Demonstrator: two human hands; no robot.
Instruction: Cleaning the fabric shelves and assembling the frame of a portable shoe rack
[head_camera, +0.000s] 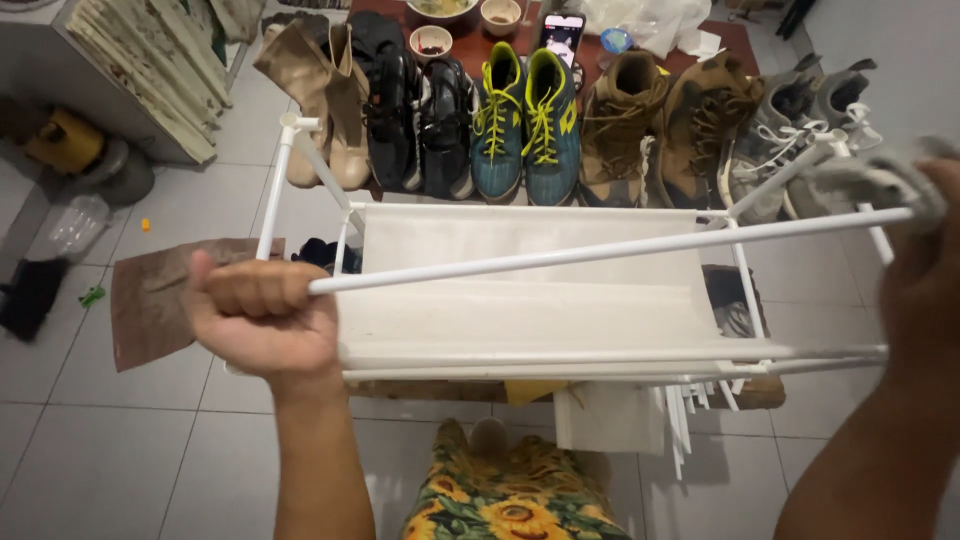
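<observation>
Pale grey floor tiles form the work surface, with a row of footwear set along the far edge: tan boots, black sandals, teal trainers with yellow laces, brown lace-up boots and grey trainers. A brown mat is laid flat to the left, and sunflower-print fabric is seen at the bottom centre.

A white tubular rack frame with white fabric shelves is positioned in the middle of the view, in front of the shoes. A long white metal rod is held across the top of it, slightly inclined, higher at the right.

The left hand is closed in a full fist round the left end of the rod, fingers curled tight and pressed together. The right hand is wrapped over a grey cloth at the right end of the rod; it is blurred and partly cut by the picture edge, so the exact finger position cannot be told, though the cloth appears to be gripped against the tube.

For a clean result, the rod is best kept steady by the fist so that it cannot roll. The cloth should be kept wrapped fully round the tube, with even pressure applied along its length. The frame joints at the corners are judged to be loose-fitting and should not be levered.
</observation>
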